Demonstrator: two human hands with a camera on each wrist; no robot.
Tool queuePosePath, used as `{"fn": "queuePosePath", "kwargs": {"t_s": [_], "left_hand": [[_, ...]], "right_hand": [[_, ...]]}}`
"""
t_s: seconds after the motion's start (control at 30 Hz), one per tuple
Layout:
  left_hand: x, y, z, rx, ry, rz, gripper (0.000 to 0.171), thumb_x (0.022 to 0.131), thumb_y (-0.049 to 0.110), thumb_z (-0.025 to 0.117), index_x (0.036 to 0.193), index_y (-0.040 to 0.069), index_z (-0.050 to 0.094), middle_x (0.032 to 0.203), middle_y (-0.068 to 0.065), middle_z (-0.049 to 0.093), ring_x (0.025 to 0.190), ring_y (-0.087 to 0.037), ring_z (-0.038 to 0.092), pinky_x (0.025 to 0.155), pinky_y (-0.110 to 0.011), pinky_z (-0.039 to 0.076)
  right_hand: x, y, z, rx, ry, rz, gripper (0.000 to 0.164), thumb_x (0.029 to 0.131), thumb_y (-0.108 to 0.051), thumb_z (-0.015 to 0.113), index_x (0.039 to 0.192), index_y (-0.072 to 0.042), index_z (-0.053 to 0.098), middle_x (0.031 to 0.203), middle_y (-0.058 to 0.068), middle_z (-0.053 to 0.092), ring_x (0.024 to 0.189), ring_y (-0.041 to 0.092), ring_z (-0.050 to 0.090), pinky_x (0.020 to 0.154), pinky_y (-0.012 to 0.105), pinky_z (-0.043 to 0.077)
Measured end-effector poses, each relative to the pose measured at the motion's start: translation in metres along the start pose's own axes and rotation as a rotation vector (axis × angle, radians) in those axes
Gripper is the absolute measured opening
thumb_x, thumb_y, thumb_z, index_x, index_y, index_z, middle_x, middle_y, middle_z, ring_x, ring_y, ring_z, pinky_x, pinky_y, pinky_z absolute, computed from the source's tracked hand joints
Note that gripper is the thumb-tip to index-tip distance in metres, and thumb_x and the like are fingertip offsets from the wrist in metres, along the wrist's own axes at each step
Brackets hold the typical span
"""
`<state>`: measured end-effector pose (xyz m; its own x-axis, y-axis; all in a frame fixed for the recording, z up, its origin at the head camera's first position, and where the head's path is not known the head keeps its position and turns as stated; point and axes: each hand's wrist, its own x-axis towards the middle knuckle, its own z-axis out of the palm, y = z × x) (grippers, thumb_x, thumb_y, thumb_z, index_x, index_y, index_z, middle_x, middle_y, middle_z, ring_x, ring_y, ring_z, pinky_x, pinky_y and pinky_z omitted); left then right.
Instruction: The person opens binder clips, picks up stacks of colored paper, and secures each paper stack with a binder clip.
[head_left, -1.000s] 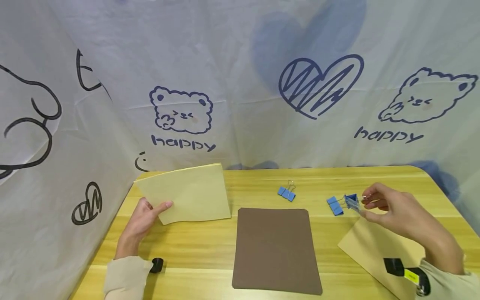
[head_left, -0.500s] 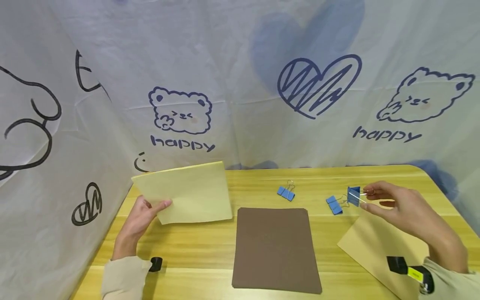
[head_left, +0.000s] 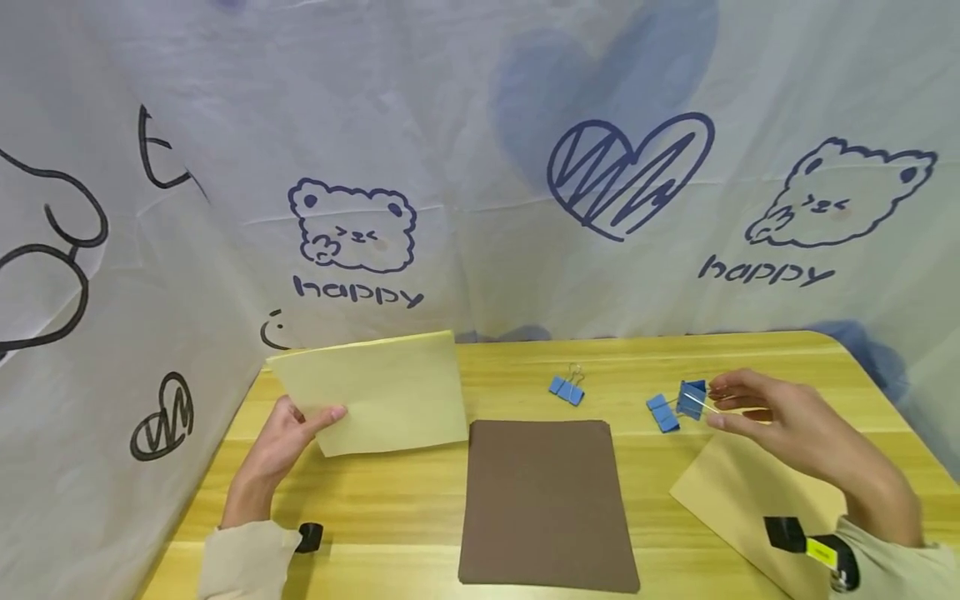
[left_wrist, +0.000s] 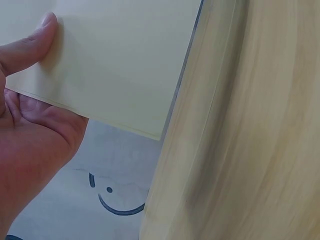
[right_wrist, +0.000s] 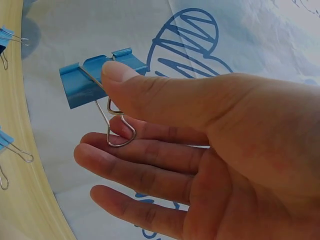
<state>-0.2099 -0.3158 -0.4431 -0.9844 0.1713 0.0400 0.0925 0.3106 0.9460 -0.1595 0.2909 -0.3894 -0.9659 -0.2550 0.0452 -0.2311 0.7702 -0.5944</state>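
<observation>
My left hand grips a stack of pale yellow paper by its lower left edge, thumb on the front face, fingers behind. The stack is tilted up over the left of the table, also filling the top of the left wrist view. On the right, my right hand pinches a blue binder clip by its wire handles, between thumb and fingers. The clip's body points left, off the table. In the head view it overlaps a second blue binder clip lying on the table.
Another blue binder clip lies toward the back middle of the wooden table. A brown square stack sits at the centre. Tan paper lies under my right forearm. A printed white curtain hangs behind.
The clip in my right hand has turned so that its flat blue side shows, and has shifted slightly left. My left hand still holds the paper stack in nearly the same place.
</observation>
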Motion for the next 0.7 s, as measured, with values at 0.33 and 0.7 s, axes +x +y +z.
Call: {"fn": "queuePosePath", "kwargs": {"t_s": [0.33, 0.7], "left_hand": [[-0.0064, 0.0032, 0.0031, 0.019, 0.022, -0.034, 0.017, 0.098, 0.013, 0.071, 0.085, 0.010, 0.060, 0.072, 0.013, 0.052, 0.069, -0.005, 0.042, 0.069, -0.022, 0.040], [-0.0031, 0.0032, 0.0049, -0.013, 0.006, -0.015, 0.013, 0.099, 0.014, 0.071, 0.089, 0.019, 0.063, 0.077, 0.018, 0.057, 0.071, 0.001, 0.046, 0.070, -0.019, 0.043]], "right_hand": [[-0.0018, -0.0005, 0.0010, 0.007, -0.002, -0.040, 0.040, 0.101, -0.024, 0.069, 0.130, 0.002, 0.061, 0.123, 0.019, 0.068, 0.110, 0.037, 0.068, 0.090, 0.046, 0.056], [-0.0035, 0.0031, -0.0014, -0.026, -0.001, -0.014, 0.039, 0.100, -0.021, 0.070, 0.130, 0.002, 0.061, 0.121, 0.020, 0.068, 0.109, 0.038, 0.068, 0.087, 0.040, 0.056]]}}
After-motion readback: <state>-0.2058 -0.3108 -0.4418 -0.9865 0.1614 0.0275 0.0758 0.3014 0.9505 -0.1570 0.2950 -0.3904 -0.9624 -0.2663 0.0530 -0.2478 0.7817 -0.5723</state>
